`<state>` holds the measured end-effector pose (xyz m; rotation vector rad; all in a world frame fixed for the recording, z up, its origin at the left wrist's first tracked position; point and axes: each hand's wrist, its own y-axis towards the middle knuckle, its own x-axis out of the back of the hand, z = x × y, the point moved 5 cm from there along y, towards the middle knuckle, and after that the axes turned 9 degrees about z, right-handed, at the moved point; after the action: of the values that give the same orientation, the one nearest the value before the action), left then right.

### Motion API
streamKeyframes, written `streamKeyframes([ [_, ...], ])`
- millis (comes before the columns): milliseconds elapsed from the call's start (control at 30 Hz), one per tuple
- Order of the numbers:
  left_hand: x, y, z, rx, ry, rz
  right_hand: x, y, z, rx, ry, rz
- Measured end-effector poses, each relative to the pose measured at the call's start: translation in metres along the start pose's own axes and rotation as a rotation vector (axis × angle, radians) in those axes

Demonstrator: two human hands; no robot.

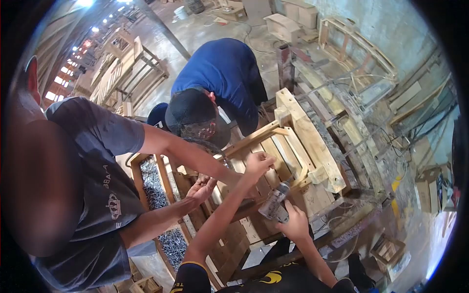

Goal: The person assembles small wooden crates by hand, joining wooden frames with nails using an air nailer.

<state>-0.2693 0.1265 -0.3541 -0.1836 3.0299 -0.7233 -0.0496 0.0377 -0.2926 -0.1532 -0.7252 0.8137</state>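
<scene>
My right hand (295, 222) is closed round the grip of a grey power driver (274, 201). Its nose points up and away, close to the near rail of a pale wooden frame (293, 151). My left hand (259, 164) is over the slats of that frame, thumb and fingers pinched together. Whatever is between those fingertips is too small to make out. The frame has a thick curved end board (312, 139) and lies on a workbench.
At left, a person in a dark T-shirt (97, 171) reaches in, one hand (201, 188) beside my left forearm. Opposite, a person in blue (215, 63) bends over the frame. Wooden trays hold many screws (173, 244). A metal rack (361, 132) stands at right.
</scene>
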Motion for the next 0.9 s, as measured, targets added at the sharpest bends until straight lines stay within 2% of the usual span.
streamKeyframes([
  [67,-0.011,0.003,0.001,0.077,-0.012,0.111,0.006,-0.004,-0.002,0.062,-0.019,0.022],
  [167,-0.027,0.01,-0.004,0.073,0.079,0.206,0.014,-0.004,0.007,0.123,-0.085,0.108],
  [200,-0.03,0.013,-0.005,0.007,0.237,0.153,0.015,-0.003,0.011,0.131,-0.103,0.12],
  [333,-0.032,0.021,0.011,0.134,0.419,0.114,0.007,0.003,0.011,0.129,-0.158,0.109],
  [433,-0.035,0.022,0.01,0.071,0.283,0.217,0.007,0.007,0.013,0.085,-0.185,0.178],
  [467,-0.035,0.02,0.003,-0.002,0.495,0.247,0.005,0.007,0.012,0.083,-0.188,0.179],
  [567,-0.036,0.026,0.007,0.012,0.683,0.325,-0.001,0.01,0.009,0.052,-0.191,0.196],
  [633,-0.04,0.027,0.01,-0.003,0.655,0.335,-0.005,0.013,0.011,0.005,-0.18,0.225],
  [733,-0.047,0.028,0.015,0.003,0.586,0.326,-0.02,0.024,0.004,-0.037,-0.166,0.165],
  [833,-0.056,0.049,0.037,-0.113,0.678,0.351,-0.036,0.04,0.002,-0.079,-0.13,0.11],
  [900,-0.066,0.061,0.045,-0.213,0.759,0.428,-0.042,0.049,0.01,-0.182,-0.073,0.144],
])
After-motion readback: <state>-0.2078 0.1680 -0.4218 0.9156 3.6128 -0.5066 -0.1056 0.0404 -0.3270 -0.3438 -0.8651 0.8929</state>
